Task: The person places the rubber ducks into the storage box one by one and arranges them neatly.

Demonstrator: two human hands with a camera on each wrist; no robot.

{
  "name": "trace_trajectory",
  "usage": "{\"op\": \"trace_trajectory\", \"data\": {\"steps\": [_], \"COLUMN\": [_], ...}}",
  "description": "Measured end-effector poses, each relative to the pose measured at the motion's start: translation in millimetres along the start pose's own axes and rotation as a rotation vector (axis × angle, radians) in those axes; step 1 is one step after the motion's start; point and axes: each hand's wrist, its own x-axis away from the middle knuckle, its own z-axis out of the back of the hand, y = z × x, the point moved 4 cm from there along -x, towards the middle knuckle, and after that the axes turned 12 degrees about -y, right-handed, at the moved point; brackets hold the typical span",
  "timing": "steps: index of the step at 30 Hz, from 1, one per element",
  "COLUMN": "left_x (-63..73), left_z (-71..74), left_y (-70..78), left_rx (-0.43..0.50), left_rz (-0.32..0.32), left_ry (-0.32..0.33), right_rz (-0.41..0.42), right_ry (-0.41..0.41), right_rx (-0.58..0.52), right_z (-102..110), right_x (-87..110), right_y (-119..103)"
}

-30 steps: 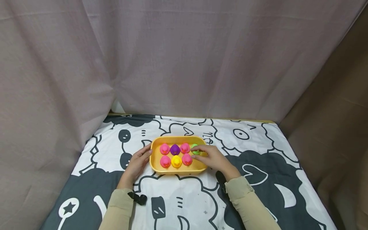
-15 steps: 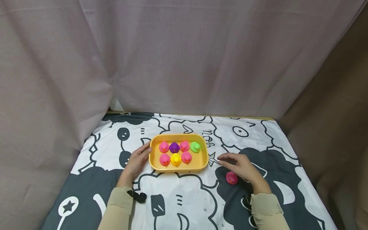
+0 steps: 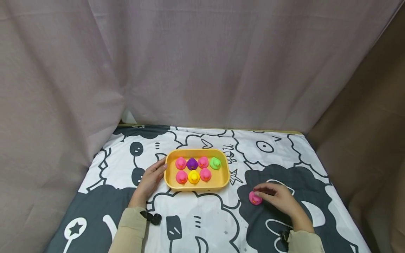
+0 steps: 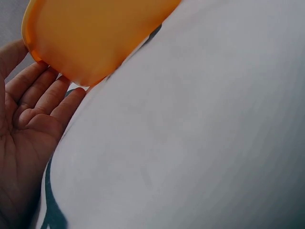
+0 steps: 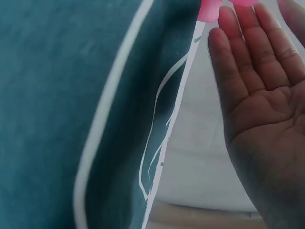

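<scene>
A yellow tray (image 3: pixel 197 187) holds several small toy ducks in two rows: pink, purple, yellow and a green duck (image 3: pixel 215 163). My left hand (image 3: pixel 150 181) holds the tray's left end, thumb at the rim and fingers against its side and underside; the left wrist view shows those fingertips on the tray (image 4: pixel 109 33). Right of the tray, a pink duck (image 3: pixel 255 198) sits on the dark part of the cloth. My right hand (image 3: pixel 280 198) is at this duck, thumb and forefinger by its top. In the right wrist view the fingers look nearly straight, with pink (image 5: pixel 208 10) at their tips.
A white cloth (image 3: pixel 202 214) with dark cartoon animals covers the table. Grey-brown curtains (image 3: pixel 215 70) hang behind and at the left, with a darker curtain (image 3: pixel 370 140) at the right. Each wrist wears a small black camera (image 3: pixel 154 219).
My right hand has left the tray's right end beside the green duck and moved right and down to the loose pink duck. The left hand and tray stay in place.
</scene>
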Motion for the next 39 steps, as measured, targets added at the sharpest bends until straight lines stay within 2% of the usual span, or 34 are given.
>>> {"op": "trace_trajectory", "data": {"steps": [9,15,22,39], "left_x": [1.6,2.6,3.3,1.3], "left_z": [-1.3,-0.9,0.8,-1.5], "left_y": [1.0,3.1,0.3,0.5], "left_rx": [-0.002,-0.020,-0.007,-0.027], "left_rz": [-0.001,-0.001,0.002,0.001], "left_ry": [-0.004,0.001,-0.003,-0.003], "right_rz": [-0.028,-0.054,-0.010,0.001], "right_ry": [0.054,0.043,0.067,0.034], "right_rx": [0.090,0.141,0.204,0.217], "right_z": [2.3,-2.2,-5.8,-8.1], "right_x": [7.1,7.1,11.7,11.1], "right_y": [-0.9,-0.8,-4.8,-4.5]}}
